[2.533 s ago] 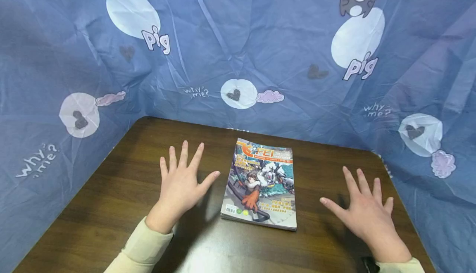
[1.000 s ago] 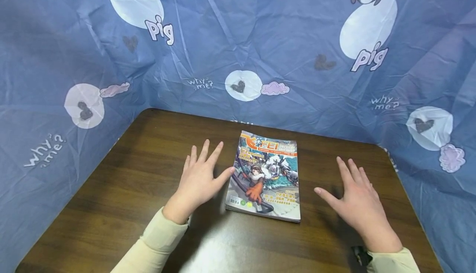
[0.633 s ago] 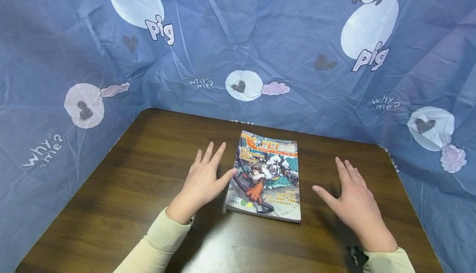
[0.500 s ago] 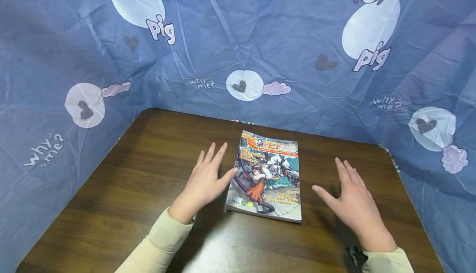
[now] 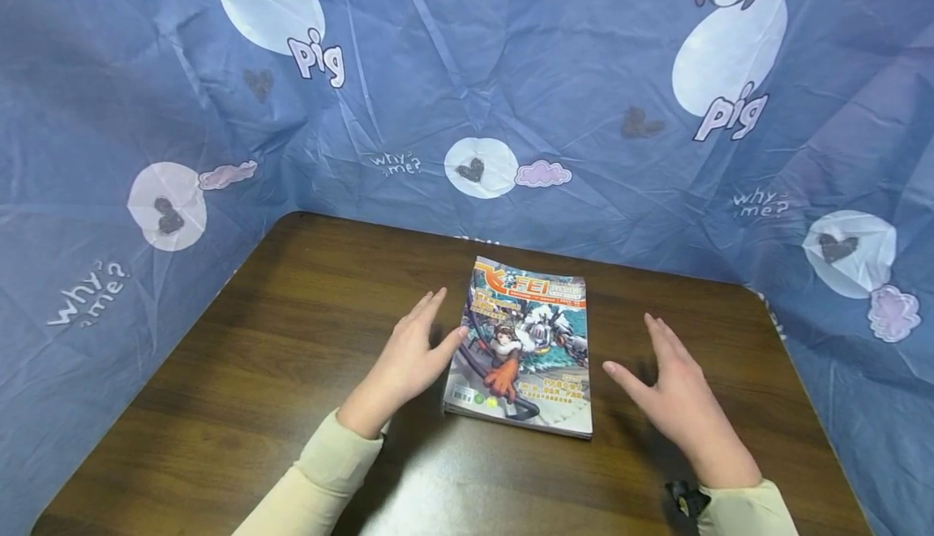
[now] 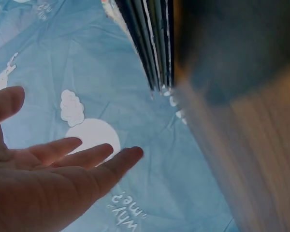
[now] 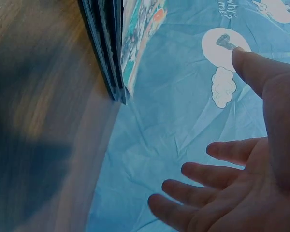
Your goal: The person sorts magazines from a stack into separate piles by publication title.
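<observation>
A small stack of magazines (image 5: 520,349) lies flat on the brown table, its top cover showing a cartoon figure with an orange glove. Just left of the stack is my left hand (image 5: 404,362), fingers extended and thumb tip at the cover's left edge in the head view. To the right, my right hand (image 5: 679,394) is held apart from the stack with its thumb pointing toward it. Both wrist views show the stacked edges (image 6: 152,43) and a gap between them and the fingers. Neither hand holds anything.
The wooden table (image 5: 241,358) reaches back to a blue cloth (image 5: 394,98) printed with pigs, hearts and words, which hangs behind and on both sides. A dark strap (image 5: 687,499) shows at the right cuff.
Both hands have moved inward toward the magazines, from spread fingers to fingers drawn together and palms turned more to each other. The stack stays put while the head view has shifted slightly.
</observation>
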### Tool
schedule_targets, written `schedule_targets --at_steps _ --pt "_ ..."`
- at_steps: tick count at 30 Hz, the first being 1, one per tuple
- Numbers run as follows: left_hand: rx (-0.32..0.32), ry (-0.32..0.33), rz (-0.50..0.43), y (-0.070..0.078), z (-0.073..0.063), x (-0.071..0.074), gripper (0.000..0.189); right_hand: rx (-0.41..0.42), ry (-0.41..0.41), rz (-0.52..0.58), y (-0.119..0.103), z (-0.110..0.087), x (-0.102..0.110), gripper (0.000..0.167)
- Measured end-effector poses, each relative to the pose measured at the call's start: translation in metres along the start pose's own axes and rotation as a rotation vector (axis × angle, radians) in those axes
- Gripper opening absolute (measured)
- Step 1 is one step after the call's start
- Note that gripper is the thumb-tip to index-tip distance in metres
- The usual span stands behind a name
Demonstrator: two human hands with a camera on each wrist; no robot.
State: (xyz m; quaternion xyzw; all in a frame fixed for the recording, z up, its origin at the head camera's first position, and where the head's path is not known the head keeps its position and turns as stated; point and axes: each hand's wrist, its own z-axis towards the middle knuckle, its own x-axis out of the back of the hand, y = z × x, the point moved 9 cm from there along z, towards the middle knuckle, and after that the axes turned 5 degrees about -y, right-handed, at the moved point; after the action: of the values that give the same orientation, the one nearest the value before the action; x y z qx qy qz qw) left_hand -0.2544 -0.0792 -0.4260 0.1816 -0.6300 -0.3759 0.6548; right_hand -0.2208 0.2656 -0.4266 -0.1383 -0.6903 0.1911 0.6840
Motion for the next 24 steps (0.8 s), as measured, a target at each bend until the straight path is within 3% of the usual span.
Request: schedule_targets --at_steps 8,15,24 --pt "0.017 0.055 -0.087 -0.006 0.003 0.0 0.073 -0.013 0.025 0.033 -0.006 0.005 -0.002 0.097" --pt "0.058 0.038 -0.121 -0.01 0.007 -0.005 0.07 -0.012 0.045 0.077 -0.002 0.009 -0.007 0.091" --pt "0.086 0.042 -0.175 -0.019 0.011 -0.008 0.064 -0.07 0.032 0.149 0.004 0.013 -0.015 0.088"
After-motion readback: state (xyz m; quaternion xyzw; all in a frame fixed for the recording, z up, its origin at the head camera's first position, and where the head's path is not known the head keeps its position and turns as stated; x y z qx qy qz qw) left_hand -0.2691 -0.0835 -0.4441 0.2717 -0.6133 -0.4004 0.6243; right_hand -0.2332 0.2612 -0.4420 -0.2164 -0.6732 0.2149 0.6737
